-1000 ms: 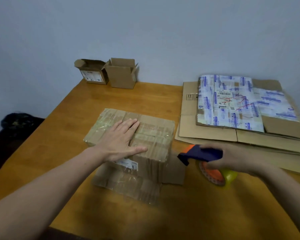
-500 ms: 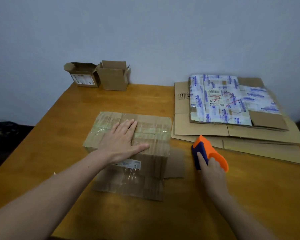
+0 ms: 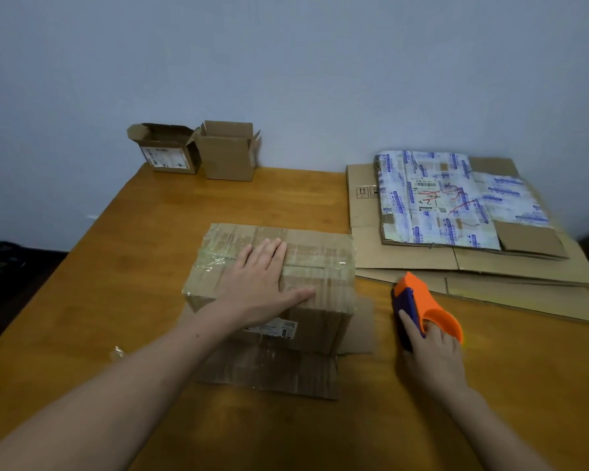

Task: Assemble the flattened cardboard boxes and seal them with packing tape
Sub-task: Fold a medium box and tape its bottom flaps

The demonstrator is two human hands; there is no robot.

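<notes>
1. A person's two bare arms reach forward over a wooden counter that stands against a pale wall.
2. The left hand lies flat on top of a cardboard box, fingers straight and together, thumb spread to the right. It presses down and grips nothing.
3. The box sits in the middle of the counter. Its top flaps are closed and covered with strips of clear tape. Loose flaps at its base lie flat on the counter at the near side and the right side.
4. The right hand grips an orange and purple tape dispenser, fingers curled round its near end. The dispenser is just to the right of the box, apart from it.
5. Beyond the dispenser, at the right of the counter, lies a stack of flattened cardboard boxes. The top sheet is covered in white tape with blue print.
6. At the far left corner stand two small open boxes, side by side, flaps up.
</notes>
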